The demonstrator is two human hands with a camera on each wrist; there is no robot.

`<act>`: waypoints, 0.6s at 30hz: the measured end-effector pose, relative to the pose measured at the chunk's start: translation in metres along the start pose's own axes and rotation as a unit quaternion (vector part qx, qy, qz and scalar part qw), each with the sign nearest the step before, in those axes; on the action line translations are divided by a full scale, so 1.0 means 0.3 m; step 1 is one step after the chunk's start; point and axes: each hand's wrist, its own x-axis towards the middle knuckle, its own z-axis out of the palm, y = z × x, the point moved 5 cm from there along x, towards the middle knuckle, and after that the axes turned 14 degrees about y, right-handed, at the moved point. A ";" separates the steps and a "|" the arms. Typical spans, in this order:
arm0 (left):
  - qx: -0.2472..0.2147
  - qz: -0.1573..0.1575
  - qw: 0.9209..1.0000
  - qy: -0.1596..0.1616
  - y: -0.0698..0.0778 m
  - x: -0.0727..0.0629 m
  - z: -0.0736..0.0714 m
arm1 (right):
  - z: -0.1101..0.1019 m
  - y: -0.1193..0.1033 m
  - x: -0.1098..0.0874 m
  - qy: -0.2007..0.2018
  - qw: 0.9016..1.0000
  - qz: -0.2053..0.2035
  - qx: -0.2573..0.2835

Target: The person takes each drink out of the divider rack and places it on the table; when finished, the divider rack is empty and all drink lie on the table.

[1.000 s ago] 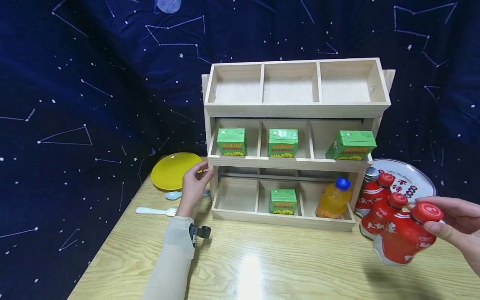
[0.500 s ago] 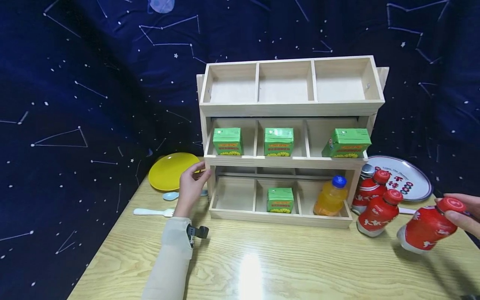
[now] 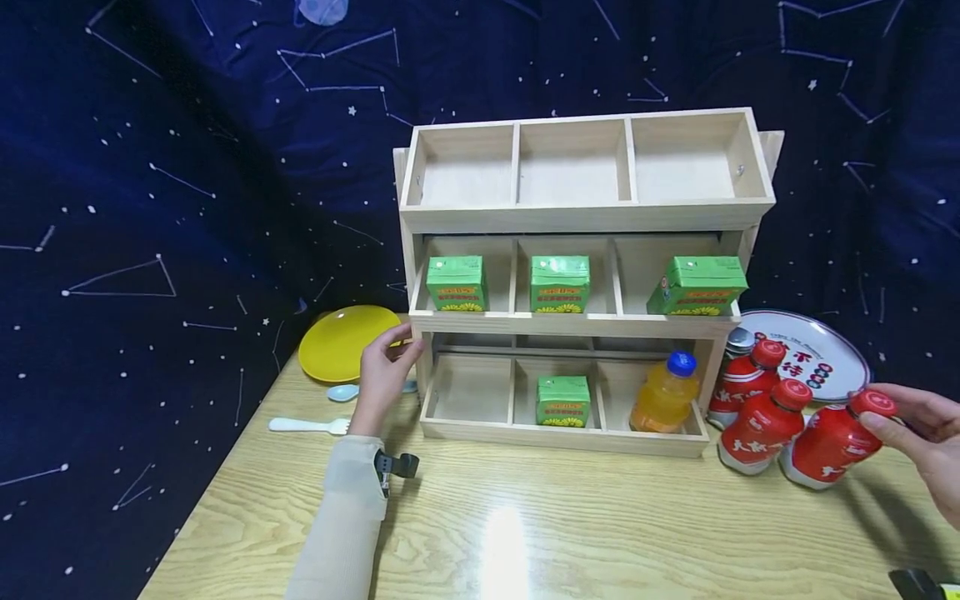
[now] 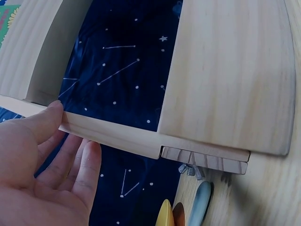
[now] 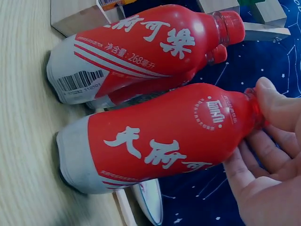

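Observation:
My right hand [image 3: 926, 442] pinches the cap and neck of a red-and-white cola bottle [image 3: 832, 446] at the table's right side. In the right wrist view, that cola bottle [image 5: 155, 141] has its base at the tabletop, close beside another red bottle [image 5: 131, 52]. Two more red cola bottles, a front one [image 3: 761, 433] and a rear one [image 3: 742, 379], stand between it and the wooden shelf [image 3: 562, 325]. My left hand [image 3: 386, 371] grips the shelf's left upright [image 4: 110, 134], thumb on one face and fingers behind.
Green drink cartons [image 3: 562, 283] sit in the middle and bottom tiers. An orange drink bottle [image 3: 663, 396] occupies the bottom right compartment. At left lie a yellow plate [image 3: 345, 342], a white fork [image 3: 307, 426] and a blue spoon [image 3: 343, 392]. A white plate [image 3: 821, 346] leans behind the bottles.
My right hand carried the cola bottle rightward and down, then back left to beside the other red bottles. My left hand stays on the shelf upright.

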 end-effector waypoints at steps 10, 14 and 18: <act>-0.003 -0.007 1.000 -0.007 0.005 -0.001 -0.001 | -0.003 -0.007 -0.006 -0.021 0.999 -0.014 -0.037; -0.001 -0.005 1.000 -0.006 0.005 -0.003 0.000 | -0.014 -0.006 0.001 -0.027 0.997 -0.005 -0.077; 0.006 0.000 1.000 -0.003 0.007 -0.004 0.001 | -0.020 -0.016 0.012 -0.031 0.992 -0.002 -0.124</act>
